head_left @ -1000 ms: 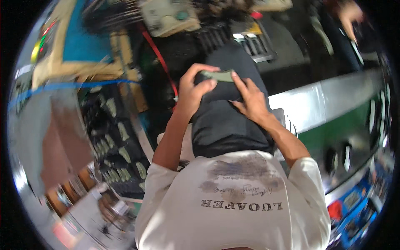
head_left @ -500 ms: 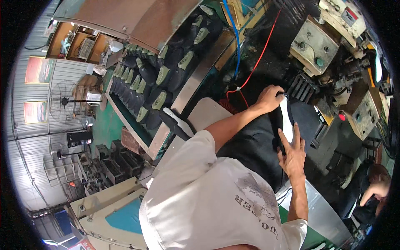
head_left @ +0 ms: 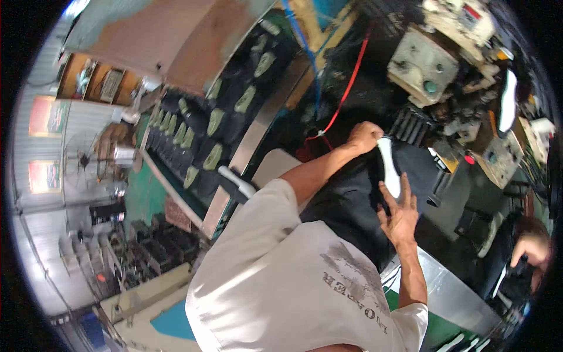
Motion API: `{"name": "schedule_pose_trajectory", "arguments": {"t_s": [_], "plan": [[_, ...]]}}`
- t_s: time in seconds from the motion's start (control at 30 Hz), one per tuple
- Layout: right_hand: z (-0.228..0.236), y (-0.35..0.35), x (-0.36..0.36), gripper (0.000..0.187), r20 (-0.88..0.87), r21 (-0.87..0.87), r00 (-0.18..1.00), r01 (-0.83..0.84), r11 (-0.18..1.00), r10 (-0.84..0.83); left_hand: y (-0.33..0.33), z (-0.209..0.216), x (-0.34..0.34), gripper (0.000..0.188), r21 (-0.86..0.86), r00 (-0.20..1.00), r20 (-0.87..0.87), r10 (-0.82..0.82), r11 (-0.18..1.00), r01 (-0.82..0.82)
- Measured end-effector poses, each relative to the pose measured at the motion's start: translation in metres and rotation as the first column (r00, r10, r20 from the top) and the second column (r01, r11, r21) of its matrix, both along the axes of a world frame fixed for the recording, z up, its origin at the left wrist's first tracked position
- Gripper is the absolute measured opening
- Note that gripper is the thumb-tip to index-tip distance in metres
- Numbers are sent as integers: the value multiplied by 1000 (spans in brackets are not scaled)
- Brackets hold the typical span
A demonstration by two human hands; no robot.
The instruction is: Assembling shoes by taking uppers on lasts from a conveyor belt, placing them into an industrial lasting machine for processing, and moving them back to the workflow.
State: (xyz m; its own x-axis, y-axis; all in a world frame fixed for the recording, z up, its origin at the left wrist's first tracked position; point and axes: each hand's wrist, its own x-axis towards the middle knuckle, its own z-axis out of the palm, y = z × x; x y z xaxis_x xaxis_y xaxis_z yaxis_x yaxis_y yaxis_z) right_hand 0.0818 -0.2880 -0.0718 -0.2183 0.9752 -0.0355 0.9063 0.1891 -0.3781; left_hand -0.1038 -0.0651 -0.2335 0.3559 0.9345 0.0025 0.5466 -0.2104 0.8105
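You seem to be steadying the white-soled shoe, left hand pinching its far end, right hand spread (touching nearer); moving it calls for that pinch.

The white shirt is brightly lit, and the metal strip shines. Slight blur softens details. Lines bend near the rim.

White shoe sole, apparently plain

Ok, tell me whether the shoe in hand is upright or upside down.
Upside down: its white sole faces up toward the head camera.
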Motion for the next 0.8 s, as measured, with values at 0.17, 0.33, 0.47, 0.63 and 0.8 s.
{"name": "schedule_pose_trajectory", "arguments": {"t_s": [0.17,0.33,0.47,0.63,0.8], "plan": [[-14,-33,35,70,-237,-36,945,225,974,-227,7,31,26,37,-592,913,389,-124,725,350],[0,-63,68,64,-393,-21,773,534,845,-498,55,84,113,32,-212,872,489,-22,967,143],[26,-82,118,65,-222,91,708,700,709,-670,125,154,234,57,-132,804,585,-104,966,222],[62,-55,176,69,-102,287,664,732,618,-740,177,204,378,63,-452,612,791,27,699,554],[107,38,222,74,-62,423,752,615,666,-656,215,204,411,39,-575,669,742,34,544,611]]}}
